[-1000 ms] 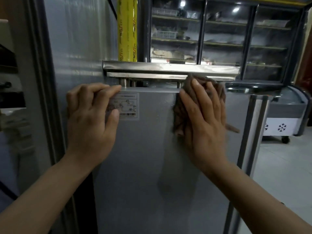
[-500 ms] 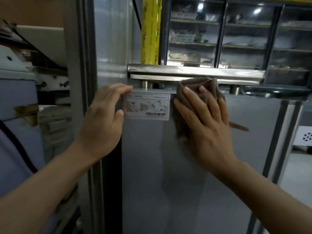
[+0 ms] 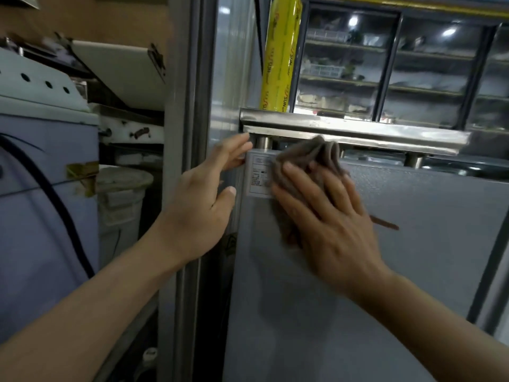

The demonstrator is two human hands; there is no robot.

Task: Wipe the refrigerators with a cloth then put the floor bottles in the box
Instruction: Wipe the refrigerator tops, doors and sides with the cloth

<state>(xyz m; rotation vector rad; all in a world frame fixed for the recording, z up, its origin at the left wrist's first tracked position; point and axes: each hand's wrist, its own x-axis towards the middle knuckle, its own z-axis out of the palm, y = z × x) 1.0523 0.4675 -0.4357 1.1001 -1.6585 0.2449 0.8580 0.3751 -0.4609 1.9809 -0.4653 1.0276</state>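
Both hands are up: my right hand (image 3: 327,216) presses the cloth (image 3: 308,161) flat-fingered over the refrigerator (image 3: 358,271) panel's top-left corner label (image 3: 259,175), left hand (image 3: 203,205) open beside its edge.

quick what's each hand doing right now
Left hand: open, fingertips at the fridge panel's left edge, holding nothing.
Right hand: open, flat fingers pressing the cloth against the panel.

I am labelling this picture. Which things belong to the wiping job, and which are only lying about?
Job: cloth, refrigerator panel, right hand, left hand.
Lying about: yellow wrap roll, steel rail, glass cabinet, black cable.
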